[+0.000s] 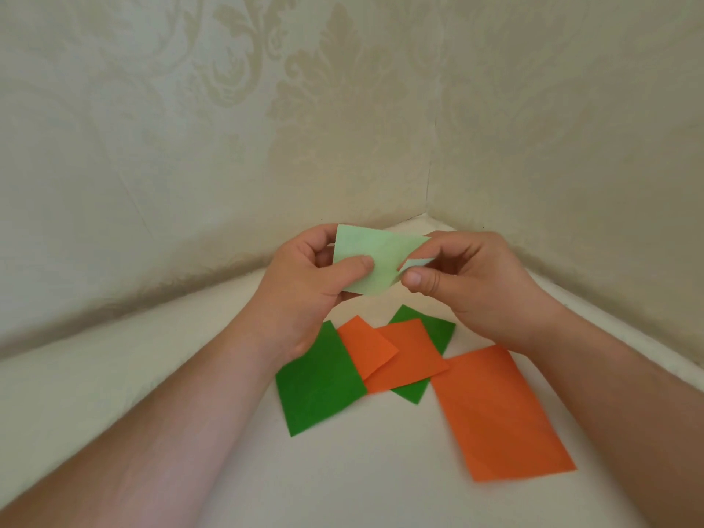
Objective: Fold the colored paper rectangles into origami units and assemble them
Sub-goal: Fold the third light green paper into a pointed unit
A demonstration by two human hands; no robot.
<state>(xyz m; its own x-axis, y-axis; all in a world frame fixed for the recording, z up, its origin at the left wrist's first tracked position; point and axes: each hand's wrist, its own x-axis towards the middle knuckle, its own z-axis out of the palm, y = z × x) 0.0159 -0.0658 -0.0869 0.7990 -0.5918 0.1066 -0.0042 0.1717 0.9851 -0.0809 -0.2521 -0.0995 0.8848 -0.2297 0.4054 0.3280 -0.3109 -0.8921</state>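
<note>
I hold a pale green sheet of paper [375,262] up in the air between both hands, above the far corner of the white tabletop [114,375] where the two patterned cream walls [266,108] meet. My left hand [304,287] grips the sheet's left side: the thumb lies across its near face, pressing it against the fingers curled behind. My right hand [468,283] pinches the sheet's right corner, where a small flap is turned over toward me; the thumb and forefinger are closed on that flap, the other fingers curled behind. The sheet stands tilted, one corner pointing down between my hands, and it touches nothing on the table.

Below my hands, loose paper lies flat on the tabletop. A dark green paper rectangle [316,386] sits just under my left wrist. Overlapping its right edge is a small orange paper piece [365,346], which in turn lies on a second orange paper rectangle [407,360]. That one covers most of another dark green paper rectangle [444,331], whose corners show beyond it at the far and near sides. A larger orange paper rectangle [499,413] lies to the right, under my right forearm, its far corner just beside the overlapped pile, its long side running toward the near edge of the table.
</note>
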